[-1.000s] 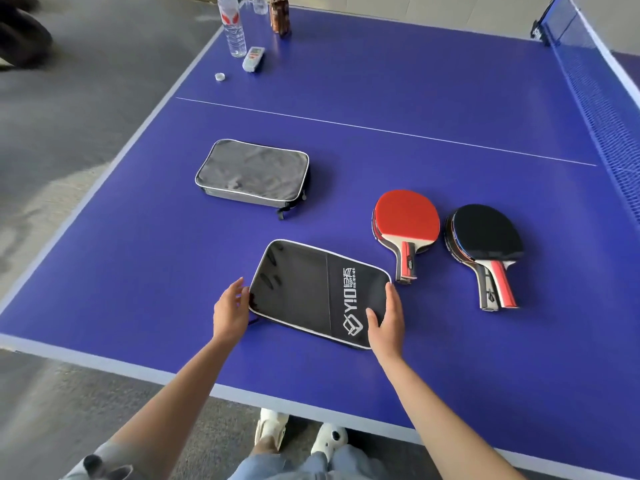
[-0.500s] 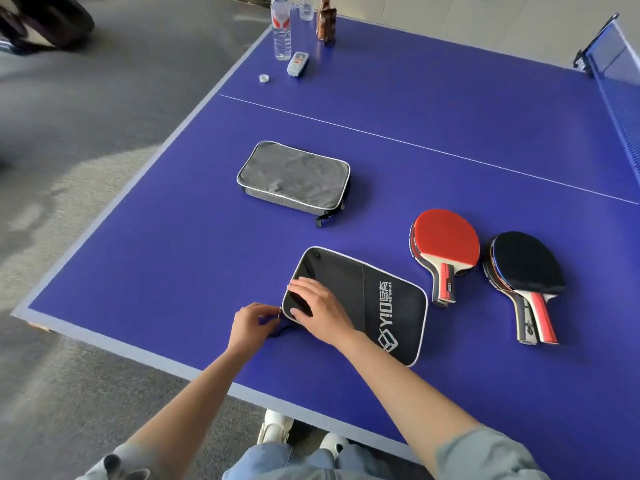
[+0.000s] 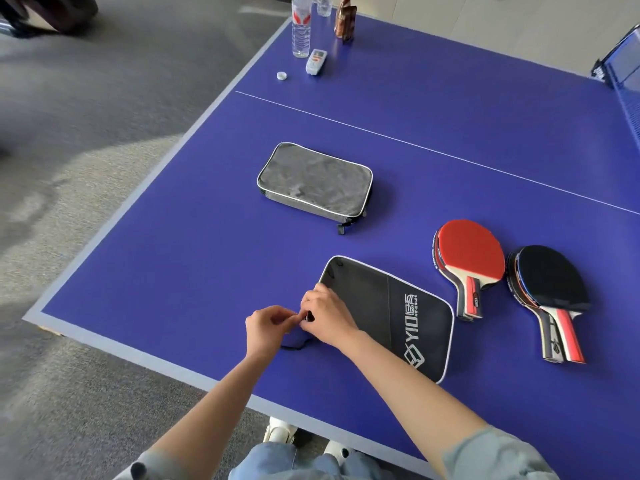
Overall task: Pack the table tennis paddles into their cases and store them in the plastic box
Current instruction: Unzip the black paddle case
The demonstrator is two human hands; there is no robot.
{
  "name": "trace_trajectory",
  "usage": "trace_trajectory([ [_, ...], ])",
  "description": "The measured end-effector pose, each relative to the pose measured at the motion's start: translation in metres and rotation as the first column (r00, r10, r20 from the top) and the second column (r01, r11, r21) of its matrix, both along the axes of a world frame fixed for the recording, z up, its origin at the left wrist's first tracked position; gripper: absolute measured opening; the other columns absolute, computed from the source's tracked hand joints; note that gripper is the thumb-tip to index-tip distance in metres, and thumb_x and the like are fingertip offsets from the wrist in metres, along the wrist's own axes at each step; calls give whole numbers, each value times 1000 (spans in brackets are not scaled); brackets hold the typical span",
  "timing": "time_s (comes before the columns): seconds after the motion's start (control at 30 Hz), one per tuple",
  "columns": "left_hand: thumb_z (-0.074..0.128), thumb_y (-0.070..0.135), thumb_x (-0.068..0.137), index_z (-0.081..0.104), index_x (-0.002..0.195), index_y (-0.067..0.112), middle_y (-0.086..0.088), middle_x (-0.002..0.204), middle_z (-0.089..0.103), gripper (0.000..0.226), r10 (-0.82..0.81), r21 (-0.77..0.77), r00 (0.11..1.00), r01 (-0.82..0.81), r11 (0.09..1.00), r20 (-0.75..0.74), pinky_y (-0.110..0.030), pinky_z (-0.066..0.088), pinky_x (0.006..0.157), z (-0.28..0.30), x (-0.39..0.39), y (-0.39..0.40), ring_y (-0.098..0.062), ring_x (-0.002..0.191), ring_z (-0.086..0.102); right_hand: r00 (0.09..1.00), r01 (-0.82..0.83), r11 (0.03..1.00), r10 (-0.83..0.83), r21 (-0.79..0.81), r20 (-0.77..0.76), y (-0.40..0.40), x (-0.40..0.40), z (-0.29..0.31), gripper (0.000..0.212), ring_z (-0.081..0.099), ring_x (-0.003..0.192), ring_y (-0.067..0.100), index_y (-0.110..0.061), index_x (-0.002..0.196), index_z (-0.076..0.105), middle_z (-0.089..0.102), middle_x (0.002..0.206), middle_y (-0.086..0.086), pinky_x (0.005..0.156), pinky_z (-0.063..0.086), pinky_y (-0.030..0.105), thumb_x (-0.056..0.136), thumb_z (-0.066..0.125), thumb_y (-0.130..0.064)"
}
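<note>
Two cases lie on the blue surface (image 3: pixel 173 271): a grey case (image 3: pixel 315 181) and a black case (image 3: pixel 398 313), beside two paddle stacks, one red-faced (image 3: pixel 471 251), one black-faced (image 3: pixel 550 275). Both hands, left hand (image 3: pixel 266 327) and right hand (image 3: pixel 325 317), pinch at the black case's near-left corner.

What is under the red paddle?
The red paddle lies on another paddle: its dark edge and handle peek out beneath. That lower paddle's face is covered. Below both is the blue table.

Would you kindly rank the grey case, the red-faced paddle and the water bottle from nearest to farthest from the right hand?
1. Red-faced paddle, to the right of the right hand.
2. Grey case, beyond the hand, mid-table.
3. Water bottle, at the far left edge.
</note>
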State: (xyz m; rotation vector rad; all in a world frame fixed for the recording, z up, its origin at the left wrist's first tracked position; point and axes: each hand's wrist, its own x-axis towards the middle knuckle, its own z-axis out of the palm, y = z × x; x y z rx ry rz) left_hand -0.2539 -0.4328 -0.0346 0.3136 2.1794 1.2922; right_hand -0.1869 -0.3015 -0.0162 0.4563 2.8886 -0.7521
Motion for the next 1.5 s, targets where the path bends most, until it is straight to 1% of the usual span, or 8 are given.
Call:
trace_trajectory([
  [0.13, 78, 17, 77, 67, 92, 16, 3, 81, 75, 19, 109, 125, 962, -143, 982, 249, -11, 52, 62, -3, 1, -9, -7, 73, 71, 997, 76, 995, -75, -68, 20, -1, -6, 1, 14, 52, 92, 16, -12, 80, 73, 68, 90, 1, 66, 43, 30, 84, 65, -24],
  [0.27, 77, 7, 75, 72, 93, 18, 5, 86, 75, 22, 11, 151, 963, -54, 987, 268, -9, 51, 65, -3, 8, -11, -5, 81, 71, 989, 147, 979, -145, -139, 22, 3, -8, 4, 14, 58, 84, 14, -17, 78, 75, 72, 83, -3, 70, 49, 32, 80, 70, -30],
  [0.47, 74, 22, 78, 70, 71, 18, 6, 60, 66, 9, 103, -7, 985, -103, 995, 136, -17, 42, 44, 3, 24, 16, -2, 44, 49, 983, 172, 967, -156, -186, 94, 11, -16, 10, 13, 67, 79, 11, -18, 80, 76, 75, 82, -2, 72, 53, 27, 79, 70, -30],
  [0.6, 73, 32, 76, 69, 69, 23, 10, 60, 64, 12, 207, -117, 965, -189, 975, 163, -22, 39, 50, 4, 24, 25, -6, 49, 50, 977, 212, 949, -197, -232, 87, 13, -22, 11, 12, 67, 74, 12, -14, 79, 76, 75, 79, 2, 71, 56, 29, 79, 71, -24],
  [0.8, 81, 20, 73, 71, 85, 17, 1, 76, 72, 16, 259, -6, 888, -277, 961, 380, -24, 57, 63, 2, 11, 21, -13, 65, 69, 952, 307, 918, -300, -251, 68, 20, -40, 8, 14, 61, 65, 7, -10, 71, 74, 74, 75, 1, 68, 53, 26, 80, 67, -19],
  [1.03, 80, 20, 74, 72, 93, 12, -4, 82, 72, 22, 248, 33, 921, -270, 962, 301, -13, 51, 56, -6, 12, 12, -13, 69, 67, 917, 398, 891, -393, -218, 68, 54, -53, 8, 15, 56, 69, 8, -10, 72, 75, 75, 78, 5, 67, 38, 17, 79, 69, -21],
  [1.23, 68, 36, 84, 65, 107, 24, 6, 98, 66, 26, 64, 2, 991, -65, 998, 121, -21, 56, 65, 1, -1, 26, -10, 80, 67, 935, 349, 902, -353, -253, 29, 52, -44, 8, 13, 64, 70, 12, -10, 75, 73, 74, 77, 4, 67, 45, 20, 79, 71, -22],
  [1.5, 71, 30, 83, 70, 91, 16, 4, 90, 69, 17, 126, -21, 990, -125, 992, 59, -15, 44, 61, -4, -12, 66, -10, 75, 64, 902, 425, 868, -431, -257, 37, 63, -44, 5, 14, 65, 77, 16, -7, 73, 72, 73, 82, 5, 69, 49, 25, 82, 69, -18],
])
